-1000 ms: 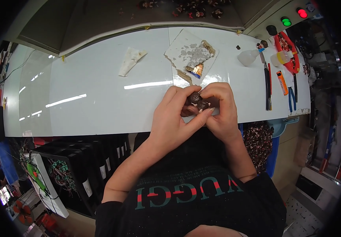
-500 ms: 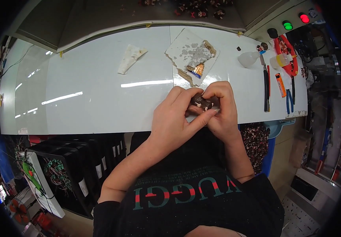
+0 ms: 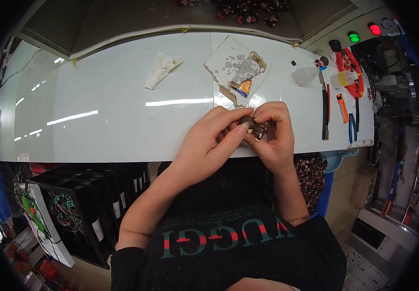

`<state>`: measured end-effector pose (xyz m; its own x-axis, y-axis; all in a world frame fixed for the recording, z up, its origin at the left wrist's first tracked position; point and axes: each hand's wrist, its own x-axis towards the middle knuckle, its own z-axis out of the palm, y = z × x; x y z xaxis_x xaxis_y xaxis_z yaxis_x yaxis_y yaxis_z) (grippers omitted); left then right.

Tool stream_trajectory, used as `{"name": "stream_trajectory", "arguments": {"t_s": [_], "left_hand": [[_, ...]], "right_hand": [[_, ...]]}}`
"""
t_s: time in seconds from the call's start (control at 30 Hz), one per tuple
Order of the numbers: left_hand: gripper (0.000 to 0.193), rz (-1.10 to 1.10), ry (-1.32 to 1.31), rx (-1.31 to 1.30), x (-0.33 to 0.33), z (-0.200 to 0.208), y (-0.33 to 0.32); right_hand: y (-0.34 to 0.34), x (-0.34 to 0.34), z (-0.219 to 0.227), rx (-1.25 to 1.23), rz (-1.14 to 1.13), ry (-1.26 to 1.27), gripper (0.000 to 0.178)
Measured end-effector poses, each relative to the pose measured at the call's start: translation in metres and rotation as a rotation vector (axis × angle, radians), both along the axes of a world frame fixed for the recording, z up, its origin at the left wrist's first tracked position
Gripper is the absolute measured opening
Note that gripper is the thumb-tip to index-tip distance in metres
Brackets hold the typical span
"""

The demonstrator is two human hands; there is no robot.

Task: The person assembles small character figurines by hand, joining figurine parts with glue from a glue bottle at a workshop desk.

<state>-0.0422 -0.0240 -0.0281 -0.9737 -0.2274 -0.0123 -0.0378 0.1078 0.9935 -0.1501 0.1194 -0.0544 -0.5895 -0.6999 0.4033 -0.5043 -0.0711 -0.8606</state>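
Between both hands, over the front edge of the white table (image 3: 117,136), is a small dark brown figurine (image 3: 258,130) with pale spots. My left hand (image 3: 214,138) pinches its left side, thumb lying across the front. The fingers of my right hand (image 3: 276,133) close round its right side. Parts of the figurine are hidden behind the fingers. Just beyond the hands lies a white board (image 3: 219,60) with grey smears and a crumpled tube (image 3: 243,88) on it. A folded white tissue (image 3: 161,72) rests farther left.
At the right are a clear squeeze bottle (image 3: 305,76), a yellow-banded bottle (image 3: 344,78), a red tray (image 3: 349,60) of small parts, an orange cutter (image 3: 342,107), blue-handled pliers (image 3: 352,127) and thin black tools (image 3: 325,111). A shelf (image 3: 185,41) with several figurines borders the far side.
The figurine has been turned in my fingers. My left thumb has drawn back left and up onto it, while my right hand stays nearly in place.
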Motion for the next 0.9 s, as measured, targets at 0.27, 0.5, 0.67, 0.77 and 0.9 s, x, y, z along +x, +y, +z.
{"name": "stream_trajectory", "arguments": {"t_s": [0.27, 0.5, 0.67, 0.77, 0.9], "left_hand": [[0.033, -0.067, 0.005, 0.134, 0.002, 0.001, -0.004], [0.034, -0.039, 0.015, 0.118, -0.001, 0.0, -0.003], [0.04, 0.099, 0.091, -0.095, -0.004, 0.0, 0.011], [0.044, 0.196, 0.095, -0.238, -0.007, -0.005, 0.023], [0.047, 0.198, 0.124, -0.252, -0.007, -0.006, 0.024]], "right_hand": [[-0.001, -0.001, 0.0, -0.048, 0.0, -0.081, 0.038], [-0.001, -0.002, 0.001, -0.019, -0.008, -0.055, 0.038], [-0.001, 0.0, 0.0, -0.023, -0.027, -0.069, 0.038], [-0.003, 0.001, -0.001, -0.033, -0.037, -0.044, 0.038], [-0.003, 0.002, 0.0, -0.004, -0.066, 0.002, 0.038]]}}
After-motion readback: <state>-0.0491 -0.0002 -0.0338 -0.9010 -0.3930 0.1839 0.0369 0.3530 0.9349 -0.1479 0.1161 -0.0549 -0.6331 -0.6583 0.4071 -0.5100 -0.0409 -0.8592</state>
